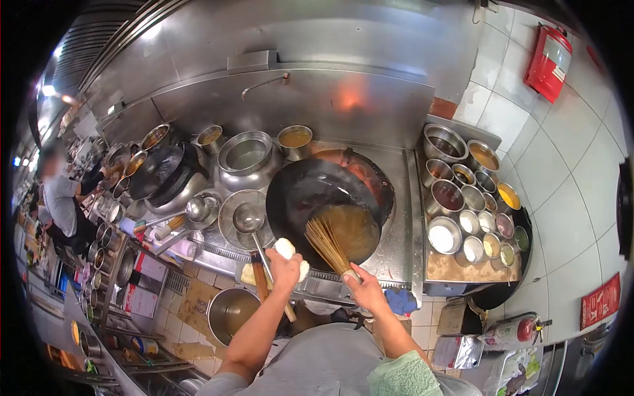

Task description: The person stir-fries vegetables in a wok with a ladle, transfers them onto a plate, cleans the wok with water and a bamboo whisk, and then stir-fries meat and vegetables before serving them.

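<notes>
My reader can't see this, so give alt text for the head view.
A right hand holds a bristle brush over a wok of brownish liquid; the left hand holds a white cloth near its rim. Metal containers stand to the right.

steel stove top (403, 218) carries a black wok (297, 191), round pot (246, 178) and small pot (295, 152)

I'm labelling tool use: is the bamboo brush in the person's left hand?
No, the right hand grips the bamboo brush, its bristles over the wok, while the left hand holds a white cloth.

Seemingly free strip (401, 241) right of wok (310, 191)
</notes>
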`<state>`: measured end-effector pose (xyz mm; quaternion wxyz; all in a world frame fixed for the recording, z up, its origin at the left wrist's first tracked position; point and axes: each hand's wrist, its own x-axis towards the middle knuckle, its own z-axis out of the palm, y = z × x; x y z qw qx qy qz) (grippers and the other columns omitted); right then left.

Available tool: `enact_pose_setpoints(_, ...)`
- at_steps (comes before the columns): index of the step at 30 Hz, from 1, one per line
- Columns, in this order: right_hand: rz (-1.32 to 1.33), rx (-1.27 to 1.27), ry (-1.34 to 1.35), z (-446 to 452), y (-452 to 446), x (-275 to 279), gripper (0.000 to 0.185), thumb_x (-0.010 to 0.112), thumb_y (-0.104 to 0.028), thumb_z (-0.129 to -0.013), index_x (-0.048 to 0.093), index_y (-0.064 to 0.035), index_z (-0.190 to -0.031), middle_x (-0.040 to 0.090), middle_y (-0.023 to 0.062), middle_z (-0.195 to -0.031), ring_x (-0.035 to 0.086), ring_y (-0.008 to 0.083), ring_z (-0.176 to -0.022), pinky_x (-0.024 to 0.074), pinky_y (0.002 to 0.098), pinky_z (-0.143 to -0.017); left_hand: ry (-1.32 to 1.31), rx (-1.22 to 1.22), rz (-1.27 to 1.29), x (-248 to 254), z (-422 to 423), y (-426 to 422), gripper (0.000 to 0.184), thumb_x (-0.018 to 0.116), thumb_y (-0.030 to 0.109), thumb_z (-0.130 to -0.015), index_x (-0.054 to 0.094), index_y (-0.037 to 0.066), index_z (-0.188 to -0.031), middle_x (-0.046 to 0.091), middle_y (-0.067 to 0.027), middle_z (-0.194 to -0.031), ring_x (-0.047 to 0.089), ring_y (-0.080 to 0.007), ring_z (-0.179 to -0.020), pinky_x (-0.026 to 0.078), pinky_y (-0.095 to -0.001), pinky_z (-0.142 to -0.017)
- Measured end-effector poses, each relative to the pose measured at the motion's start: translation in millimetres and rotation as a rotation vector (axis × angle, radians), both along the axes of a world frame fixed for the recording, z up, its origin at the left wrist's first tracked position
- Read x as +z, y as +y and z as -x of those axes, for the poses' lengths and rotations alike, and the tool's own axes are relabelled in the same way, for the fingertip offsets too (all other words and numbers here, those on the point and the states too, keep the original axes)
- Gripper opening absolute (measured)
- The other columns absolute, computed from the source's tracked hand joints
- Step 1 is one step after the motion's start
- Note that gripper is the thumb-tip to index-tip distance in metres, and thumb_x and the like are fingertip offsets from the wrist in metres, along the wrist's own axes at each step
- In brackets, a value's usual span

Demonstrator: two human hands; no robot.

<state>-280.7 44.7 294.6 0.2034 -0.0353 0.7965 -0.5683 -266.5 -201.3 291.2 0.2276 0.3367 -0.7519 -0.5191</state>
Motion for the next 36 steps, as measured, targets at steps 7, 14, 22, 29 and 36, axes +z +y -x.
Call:
enact_pose_setpoints(7, -0.086, 0.065, 0.082, 17, 27, -31, 0.061, 0.071, -0.033, -0.097, 0.052, -0.0108, -0.151, 0.066, 0.0049, -0.074, 0.058, 0.0121, -0.052, 0.0467, 0.03, -0.047, -0.083, -0.07, 0.154, 41, -7, 20, 0.06, 0.07, 0.02, -0.079, 0.037, -0.001, -0.124, 0.067, -0.0291, -0.104, 0.066, -0.0478, -0.097, 0.05, -0.0514, -0.092)
enact_pose_setpoints(14, -0.051, 0.032, -0.094, 20, 32, 12, 0.066, 0.072, -0.036, -0.094, 0.051, -0.008, -0.15, 0.066, 0.0084, -0.071, 0.059, 0.0141, -0.053, 0.0512, 0.0336, -0.056, -0.05, -0.106, 0.194, 69, 6, 32, 0.057, 0.069, 0.019, -0.08, 0.037, 0.0, -0.123, 0.066, -0.0317, -0.102, 0.065, -0.0499, -0.097, 0.049, -0.0545, -0.09)
enact_pose_setpoints(22, -0.119, 0.013, -0.047, 18, 37, 21, 0.067, 0.072, -0.038, -0.094, 0.052, -0.0077, -0.149, 0.064, 0.0063, -0.065, 0.06, 0.0132, -0.052, 0.0498, 0.0312, -0.052, -0.104, -0.122, 0.25, 92, 20, 39, 0.056, 0.068, 0.019, -0.08, 0.037, 0.0, -0.122, 0.065, -0.0326, -0.1, 0.064, -0.0522, -0.095, 0.048, -0.0564, -0.088)
enact_pose_setpoints(29, -0.123, 0.032, -0.034, 31, 39, 10, 0.064, 0.073, -0.035, -0.094, 0.054, -0.0061, -0.147, 0.064, 0.0046, -0.065, 0.061, 0.0114, -0.053, 0.0479, 0.0295, -0.047, -0.113, -0.149, 0.354, 89, 22, 39, 0.061, 0.071, 0.017, -0.079, 0.036, -0.001, -0.126, 0.064, -0.0341, -0.104, 0.063, -0.0543, -0.096, 0.048, -0.0584, -0.086)
enact_pose_setpoints(36, 0.115, -0.061, 0.392, 131, -16, -50, 0.062, 0.072, -0.035, -0.096, 0.053, -0.0129, -0.15, 0.067, 0.0086, -0.085, 0.056, 0.0108, -0.056, 0.0494, 0.029, -0.05, -0.025, -0.249, 0.52, 96, 25, 52, 0.069, 0.078, 0.018, -0.076, 0.038, -0.001, -0.128, 0.063, -0.0315, -0.106, 0.066, -0.0506, -0.093, 0.053, -0.0564, -0.081)
